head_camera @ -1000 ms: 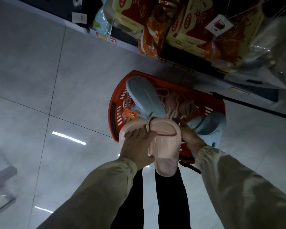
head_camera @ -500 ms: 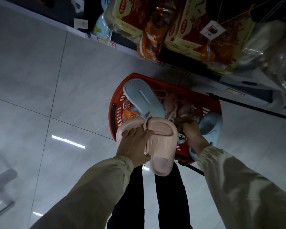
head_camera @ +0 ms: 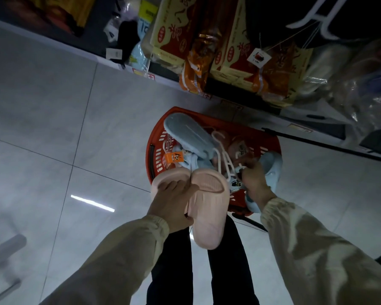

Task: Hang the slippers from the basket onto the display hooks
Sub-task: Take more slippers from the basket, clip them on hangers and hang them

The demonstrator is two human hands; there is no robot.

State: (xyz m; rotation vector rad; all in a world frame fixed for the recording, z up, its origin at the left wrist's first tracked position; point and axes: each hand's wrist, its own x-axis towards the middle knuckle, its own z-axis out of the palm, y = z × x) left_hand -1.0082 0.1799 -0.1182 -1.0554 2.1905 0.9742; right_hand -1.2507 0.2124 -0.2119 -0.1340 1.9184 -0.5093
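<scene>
The pale tiled floor (head_camera: 53, 106) fills the left and near side, and a shelf of packaged goods (head_camera: 229, 51) runs across the far side. A white wire shape (head_camera: 312, 16) at the far right may be a display hook, though that cannot be told. The red basket (head_camera: 240, 126) sits on the floor just in front of the shelf. It holds more slippers, among them a blue slipper (head_camera: 189, 137) lying sole-up along its far left. The pink slippers (head_camera: 209, 212) are held as a pair over the basket's near rim. Their long axis runs near to far, with one end hanging toward the person's legs. The left hand (head_camera: 174, 203) grips this pair, fingers curled over the left slipper's band. The right hand (head_camera: 254, 181), just right of the pair and deeper in the basket, has its fingers curled and pinching a white hanger (head_camera: 223, 157) that loops among the slippers. As I judge it, the pair must travel up and to the far right, so the left hand carries it and the right hand is nearer the shelf.
</scene>
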